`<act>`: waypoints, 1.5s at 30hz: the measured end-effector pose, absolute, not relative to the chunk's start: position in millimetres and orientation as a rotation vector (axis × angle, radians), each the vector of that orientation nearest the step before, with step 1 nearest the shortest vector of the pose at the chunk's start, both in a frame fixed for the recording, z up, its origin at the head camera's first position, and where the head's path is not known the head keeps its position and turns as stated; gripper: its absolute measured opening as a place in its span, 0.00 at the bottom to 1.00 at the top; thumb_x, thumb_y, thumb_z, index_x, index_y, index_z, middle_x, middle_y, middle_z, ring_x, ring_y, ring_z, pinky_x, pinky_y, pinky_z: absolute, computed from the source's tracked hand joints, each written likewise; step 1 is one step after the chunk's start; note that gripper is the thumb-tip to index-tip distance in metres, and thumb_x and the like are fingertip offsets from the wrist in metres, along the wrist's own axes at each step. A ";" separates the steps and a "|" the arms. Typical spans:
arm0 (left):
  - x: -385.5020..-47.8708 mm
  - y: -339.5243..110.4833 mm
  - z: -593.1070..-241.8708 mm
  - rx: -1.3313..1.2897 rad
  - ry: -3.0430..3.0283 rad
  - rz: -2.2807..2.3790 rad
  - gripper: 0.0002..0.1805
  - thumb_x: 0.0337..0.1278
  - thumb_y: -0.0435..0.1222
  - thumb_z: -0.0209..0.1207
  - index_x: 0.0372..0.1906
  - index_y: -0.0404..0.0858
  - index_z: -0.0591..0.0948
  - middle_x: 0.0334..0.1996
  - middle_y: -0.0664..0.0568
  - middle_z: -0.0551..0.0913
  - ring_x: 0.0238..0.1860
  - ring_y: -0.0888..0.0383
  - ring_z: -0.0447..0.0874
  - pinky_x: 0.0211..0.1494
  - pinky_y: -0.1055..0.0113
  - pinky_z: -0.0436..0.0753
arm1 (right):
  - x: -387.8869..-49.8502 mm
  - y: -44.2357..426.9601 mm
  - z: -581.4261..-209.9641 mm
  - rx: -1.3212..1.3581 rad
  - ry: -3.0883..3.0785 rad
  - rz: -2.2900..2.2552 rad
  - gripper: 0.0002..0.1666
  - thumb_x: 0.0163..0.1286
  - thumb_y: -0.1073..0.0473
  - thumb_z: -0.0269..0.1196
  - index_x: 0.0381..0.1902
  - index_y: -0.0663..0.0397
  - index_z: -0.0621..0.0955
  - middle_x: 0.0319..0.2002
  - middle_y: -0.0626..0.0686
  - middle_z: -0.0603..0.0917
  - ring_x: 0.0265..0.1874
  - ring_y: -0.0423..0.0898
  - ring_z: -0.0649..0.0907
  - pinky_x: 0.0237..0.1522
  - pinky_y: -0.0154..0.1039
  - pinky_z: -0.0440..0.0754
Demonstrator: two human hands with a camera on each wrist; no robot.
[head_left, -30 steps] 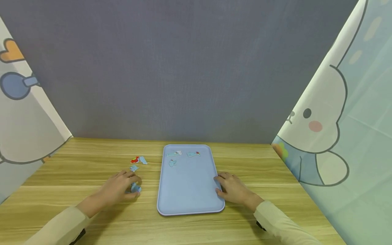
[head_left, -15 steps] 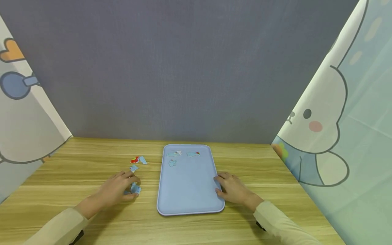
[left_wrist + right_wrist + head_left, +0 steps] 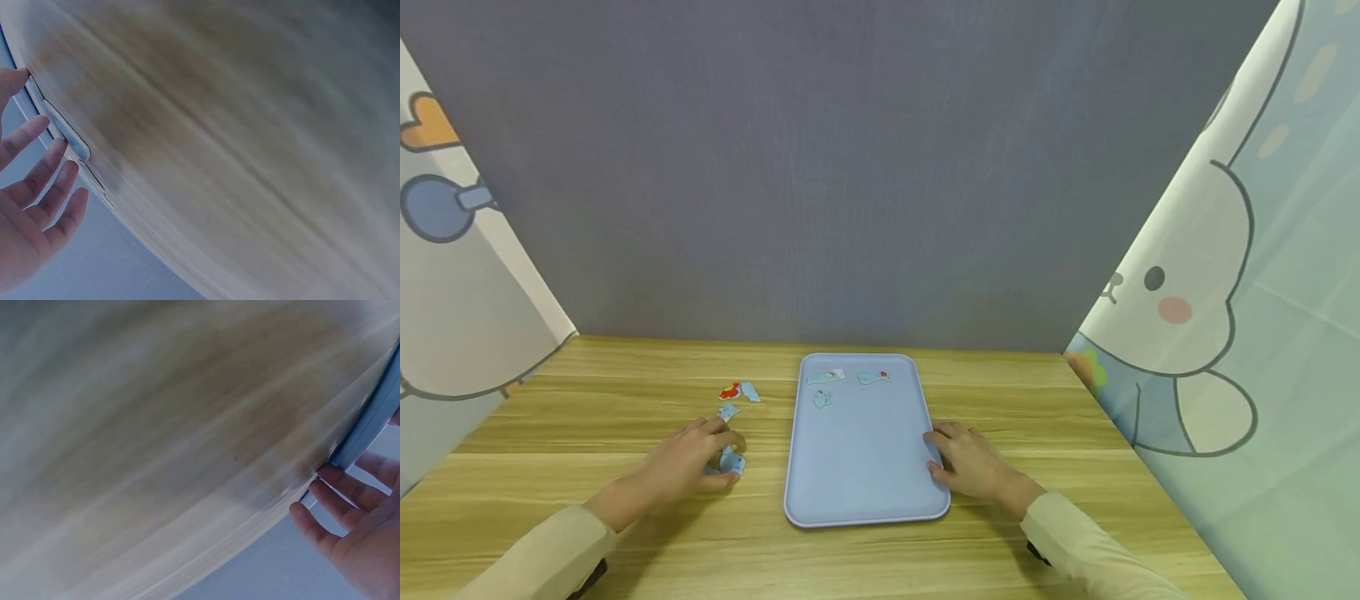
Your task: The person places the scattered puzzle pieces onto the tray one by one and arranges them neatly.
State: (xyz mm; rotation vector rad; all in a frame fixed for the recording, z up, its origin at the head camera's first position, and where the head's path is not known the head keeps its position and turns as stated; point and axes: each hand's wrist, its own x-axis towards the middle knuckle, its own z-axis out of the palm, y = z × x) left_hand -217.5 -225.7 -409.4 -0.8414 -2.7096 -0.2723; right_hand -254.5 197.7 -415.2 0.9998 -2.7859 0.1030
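On the left of the wooden table, my left hand (image 3: 688, 461) is lowered around a light blue puzzle piece (image 3: 732, 462). Its thumb and index finger lie on either side of that piece, and part of it is hidden under the hand. In the left wrist view the fingers of the left hand (image 3: 34, 194) are spread and loosely bent beside a flat piece (image 3: 67, 132). My right hand (image 3: 977, 467) rests at the right rim of a pale blue tray (image 3: 865, 467), its fingertips just over the edge. The right wrist view has the fingers of the right hand (image 3: 356, 519) extended against the tray.
Three puzzle pieces lie in the tray's upper part, one of them a piece with a red spot (image 3: 874, 377). Beyond my left hand are a red piece (image 3: 730, 391), a blue strip (image 3: 750, 392) and a small blue piece (image 3: 727, 412). A grey panel (image 3: 820, 167) stands behind the table.
The blue piece by my left hand has turned slightly and now shows its printed face more plainly. The left hand has barely shifted; the right hand and tray stay put.
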 end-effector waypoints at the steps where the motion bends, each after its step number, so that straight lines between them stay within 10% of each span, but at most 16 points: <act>1: -217.8 -225.8 -409.5 -0.845 -2.707 -0.272 0.17 0.39 0.45 0.68 0.39 0.45 0.81 0.34 0.56 0.79 0.30 0.66 0.69 0.32 0.66 0.77 | -254.6 197.7 -415.2 1.002 -2.782 0.101 0.25 0.60 0.49 0.60 0.52 0.57 0.77 0.52 0.59 0.77 0.53 0.55 0.76 0.49 0.54 0.77; 13: -219.7 -225.0 -409.6 -0.886 -2.657 -0.290 0.15 0.37 0.42 0.68 0.35 0.44 0.81 0.30 0.56 0.79 0.28 0.66 0.72 0.41 0.52 0.80 | -255.2 198.2 -414.8 1.009 -2.774 0.084 0.25 0.61 0.49 0.60 0.52 0.58 0.77 0.52 0.60 0.78 0.53 0.55 0.76 0.49 0.53 0.77; 45: -230.0 -207.7 -402.8 -0.955 -2.513 -0.205 0.13 0.34 0.41 0.68 0.32 0.46 0.82 0.33 0.56 0.78 0.35 0.58 0.75 0.36 0.63 0.79 | -254.1 197.7 -415.1 0.994 -2.786 0.115 0.25 0.61 0.49 0.60 0.52 0.57 0.76 0.53 0.58 0.77 0.54 0.54 0.76 0.48 0.54 0.77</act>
